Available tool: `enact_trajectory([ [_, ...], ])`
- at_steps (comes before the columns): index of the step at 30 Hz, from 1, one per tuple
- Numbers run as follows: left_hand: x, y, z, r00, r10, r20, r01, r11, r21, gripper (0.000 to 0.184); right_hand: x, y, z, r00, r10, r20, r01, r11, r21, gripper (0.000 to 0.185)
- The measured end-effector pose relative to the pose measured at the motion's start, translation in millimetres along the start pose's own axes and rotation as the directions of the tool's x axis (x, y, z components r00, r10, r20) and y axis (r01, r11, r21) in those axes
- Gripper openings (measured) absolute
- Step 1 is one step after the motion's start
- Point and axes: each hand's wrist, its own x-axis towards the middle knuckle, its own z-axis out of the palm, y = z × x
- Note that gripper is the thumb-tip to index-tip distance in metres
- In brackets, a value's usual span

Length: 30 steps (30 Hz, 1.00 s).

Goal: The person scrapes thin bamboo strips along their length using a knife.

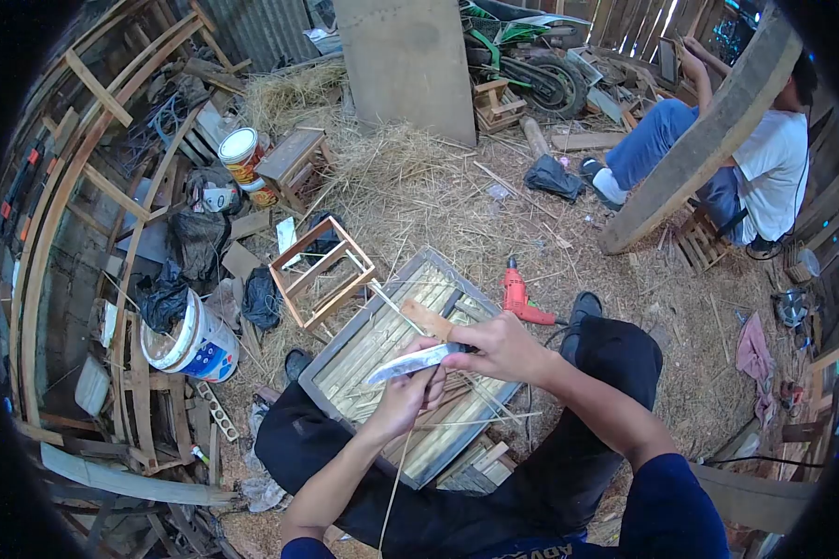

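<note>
My right hand is closed round the dark handle of a knife, its broad shiny blade pointing left. Just below the blade, my left hand pinches a thin pale strip that trails down over my lap. Beyond the knife, next to my right fingers, shows a flat brown wooden piece; whether my hand touches it I cannot tell. Under both hands stands a low slatted table with a grey rim, strewn with thin strips. A hammer-like dark tool lies near its far edge.
A red power drill lies right of the table. A small wooden frame and a white bucket stand left. Another person sits at the upper right behind a slanted post. A motorbike is at the back.
</note>
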Motion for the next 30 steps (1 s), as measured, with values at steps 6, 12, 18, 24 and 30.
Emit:
enact_trajectory([
  [6,-5.1,3.5,6.4,0.997,0.010,0.073,-0.007,0.999,-0.037,0.012,-4.4,2.8,-7.2,0.998,-0.066,-0.023,0.064,0.996,-0.065,0.035],
  [12,-7.5,1.6,7.3,0.997,-0.038,0.072,0.049,0.985,-0.168,0.014,-8.3,8.9,-14.2,0.996,-0.080,-0.044,0.071,0.983,-0.170,0.034],
  [18,-26.4,6.7,12.5,0.984,0.024,0.174,-0.014,0.998,-0.055,0.015,-9.2,37.2,-47.2,0.820,0.431,-0.378,-0.493,0.867,-0.080,0.025],
  [24,-26.1,7.4,0.8,0.999,0.020,0.035,-0.019,0.999,-0.035,0.016,-29.5,41.8,-66.8,0.863,0.309,-0.399,-0.412,0.888,-0.205,0.025],
  [30,-26.8,12.5,-2.1,1.000,0.024,-0.008,-0.025,0.996,-0.090,0.015,-32.9,20.5,-31.3,0.986,0.070,-0.148,-0.107,0.960,-0.259,0.031],
])
